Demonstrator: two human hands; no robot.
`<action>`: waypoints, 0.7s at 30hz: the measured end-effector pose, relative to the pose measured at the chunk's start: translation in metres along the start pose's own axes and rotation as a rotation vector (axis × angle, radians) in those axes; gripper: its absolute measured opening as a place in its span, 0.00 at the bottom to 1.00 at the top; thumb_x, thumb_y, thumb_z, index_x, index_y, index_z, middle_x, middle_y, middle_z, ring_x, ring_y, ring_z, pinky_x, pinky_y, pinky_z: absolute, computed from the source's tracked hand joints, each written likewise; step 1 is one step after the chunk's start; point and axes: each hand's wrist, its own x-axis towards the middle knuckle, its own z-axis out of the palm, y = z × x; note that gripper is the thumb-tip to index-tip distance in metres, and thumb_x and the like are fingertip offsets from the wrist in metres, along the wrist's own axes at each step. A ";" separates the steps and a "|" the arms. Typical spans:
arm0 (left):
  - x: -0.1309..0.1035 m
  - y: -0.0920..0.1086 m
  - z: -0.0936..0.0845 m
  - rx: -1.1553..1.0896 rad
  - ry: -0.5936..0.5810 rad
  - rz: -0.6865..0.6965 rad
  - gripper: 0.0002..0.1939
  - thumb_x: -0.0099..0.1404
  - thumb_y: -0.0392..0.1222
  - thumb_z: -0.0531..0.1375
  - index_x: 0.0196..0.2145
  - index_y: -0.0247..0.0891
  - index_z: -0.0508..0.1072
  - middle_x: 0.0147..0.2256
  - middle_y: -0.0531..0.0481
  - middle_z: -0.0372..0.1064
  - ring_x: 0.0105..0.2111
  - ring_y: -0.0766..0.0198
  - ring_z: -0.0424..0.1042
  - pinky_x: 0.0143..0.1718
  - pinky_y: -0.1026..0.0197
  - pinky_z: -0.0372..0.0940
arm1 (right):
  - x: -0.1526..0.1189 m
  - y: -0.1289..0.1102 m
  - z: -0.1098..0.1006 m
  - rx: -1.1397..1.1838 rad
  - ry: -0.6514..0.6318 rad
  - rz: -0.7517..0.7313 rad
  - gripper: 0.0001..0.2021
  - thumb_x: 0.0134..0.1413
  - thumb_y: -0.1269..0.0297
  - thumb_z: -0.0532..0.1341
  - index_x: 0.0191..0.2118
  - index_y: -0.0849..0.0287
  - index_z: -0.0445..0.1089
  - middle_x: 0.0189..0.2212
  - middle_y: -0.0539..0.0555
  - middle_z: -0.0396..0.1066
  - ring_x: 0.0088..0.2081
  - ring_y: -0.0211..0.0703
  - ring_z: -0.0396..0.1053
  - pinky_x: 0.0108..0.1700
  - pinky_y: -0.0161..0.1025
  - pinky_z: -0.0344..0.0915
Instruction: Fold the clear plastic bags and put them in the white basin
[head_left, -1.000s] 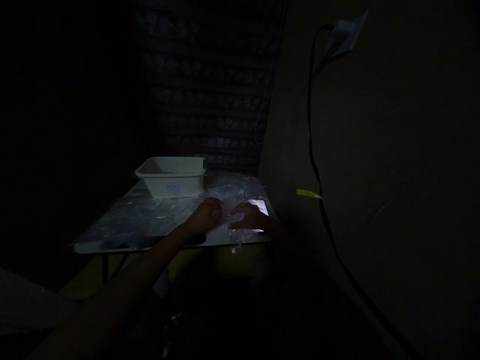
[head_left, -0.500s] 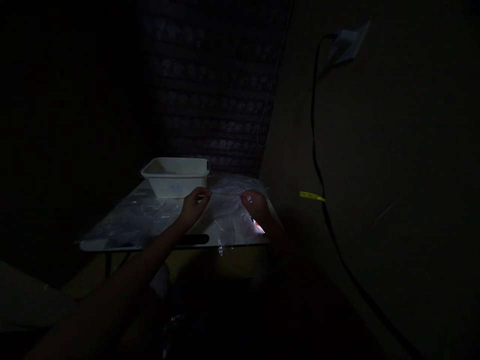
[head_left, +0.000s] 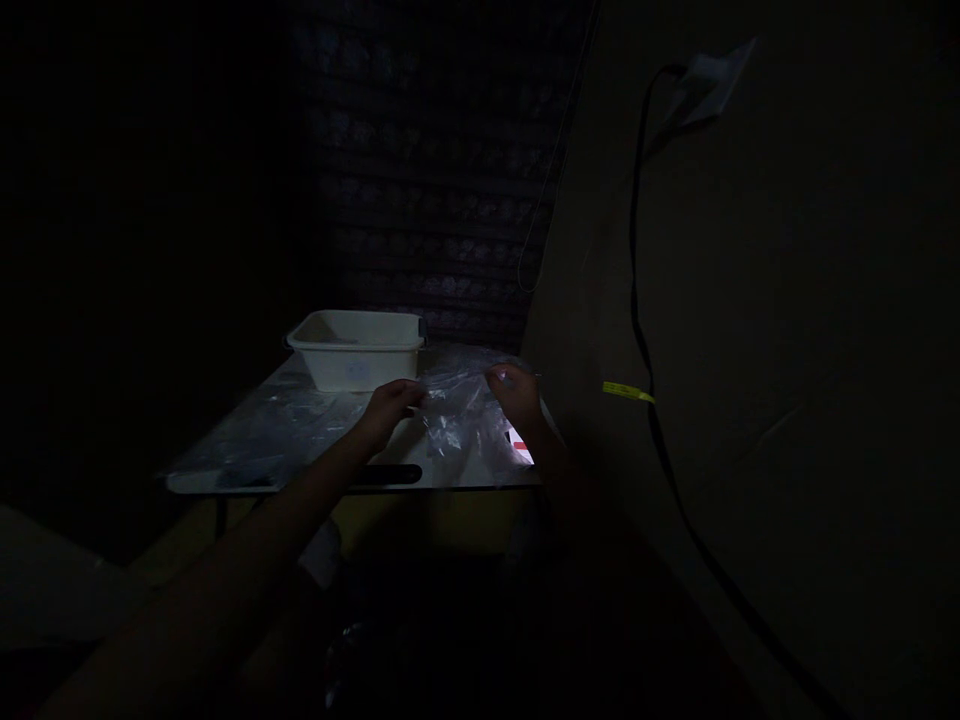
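A clear plastic bag (head_left: pixel 457 410), thin and crinkled, is stretched between my two hands above the table (head_left: pixel 337 425). My left hand (head_left: pixel 394 402) is closed on its left side, just in front of the white tub (head_left: pixel 364 370). On the other side, my right hand (head_left: pixel 514 392) pinches the plastic near its top edge. Dim light hides the exact shape of the plastic and the fingertips. Beside my right wrist a small bright screen (head_left: pixel 521 447) with a red patch lies on the table, partly covered.
More clear plastic (head_left: pixel 262 430) lies spread over the table's left part. A dark slot (head_left: pixel 386 474) runs near the front edge. On the right wall a black cable (head_left: pixel 636 300) with a yellow tag (head_left: pixel 627 391) hangs from an outlet (head_left: pixel 709 85).
The plastic between my hands, earlier a taut, thin edge, now hangs fuller and more crumpled toward the table's front. My right hand has risen slightly, and the view has shifted a little.
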 end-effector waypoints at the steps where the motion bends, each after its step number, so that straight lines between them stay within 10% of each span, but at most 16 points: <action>1: 0.000 0.003 -0.002 -0.035 0.028 0.018 0.07 0.44 0.40 0.54 0.21 0.33 0.66 0.17 0.55 0.62 0.18 0.72 0.60 0.18 0.69 0.53 | 0.000 -0.004 0.001 0.050 -0.024 0.018 0.06 0.37 0.66 0.54 0.21 0.62 0.64 0.22 0.51 0.66 0.28 0.36 0.63 0.33 0.34 0.59; 11: -0.007 0.040 -0.033 -0.018 0.205 0.253 0.02 0.45 0.36 0.53 0.20 0.35 0.63 0.16 0.56 0.61 0.10 0.76 0.51 0.10 0.71 0.45 | 0.000 -0.038 0.014 0.360 -0.181 0.159 0.08 0.36 0.61 0.55 0.18 0.62 0.61 0.15 0.45 0.58 0.20 0.30 0.57 0.23 0.30 0.55; 21: -0.023 0.040 -0.089 0.193 0.290 0.158 0.07 0.45 0.41 0.54 0.23 0.34 0.64 0.17 0.55 0.64 0.08 0.78 0.50 0.08 0.71 0.45 | -0.006 -0.040 0.053 0.508 -0.519 0.291 0.07 0.34 0.63 0.57 0.19 0.62 0.61 0.18 0.46 0.58 0.22 0.29 0.57 0.26 0.30 0.57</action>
